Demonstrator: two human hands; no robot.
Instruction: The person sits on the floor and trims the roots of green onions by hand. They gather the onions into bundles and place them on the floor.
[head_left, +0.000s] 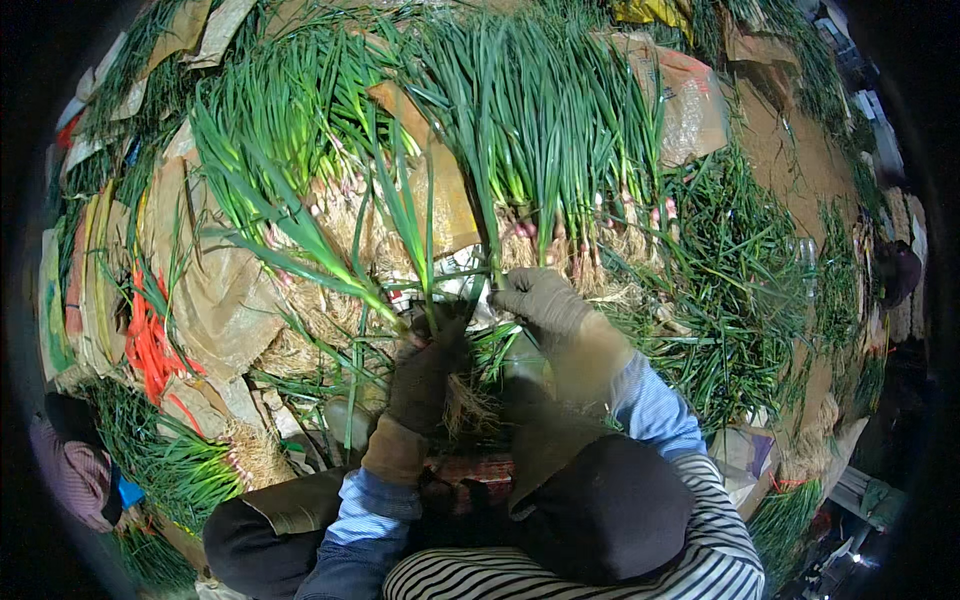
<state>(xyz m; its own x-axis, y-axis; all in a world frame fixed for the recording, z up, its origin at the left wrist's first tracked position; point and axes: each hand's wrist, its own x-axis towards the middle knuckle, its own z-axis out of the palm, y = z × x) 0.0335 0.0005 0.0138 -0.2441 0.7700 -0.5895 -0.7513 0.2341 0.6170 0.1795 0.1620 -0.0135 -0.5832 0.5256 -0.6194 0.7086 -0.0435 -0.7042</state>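
My left hand (429, 367), in a dark glove, is closed round the lower stems of green garlic plants (319, 244); their leaves fan up and left, and roots hang below the hand. Close by, my right hand (547, 300), in a grey-brown glove, has its thumb and fingers together at the base of a green stalk (491, 247). Beyond the hands lie two piles of plants with pinkish bulbs and pale roots: a left pile (277, 135) and a right pile (555, 127). A tan sheet (442, 187) lies between them.
Loose green leaves (720, 300) are heaped at the right. Red plastic strips (146, 337) lie at the left beside a brown woven sheet (210, 277). A bundle of plants (202, 465) is at the lower left. A person (79, 465) is at the left edge; a dark rounded shape (898, 274) is at the right.
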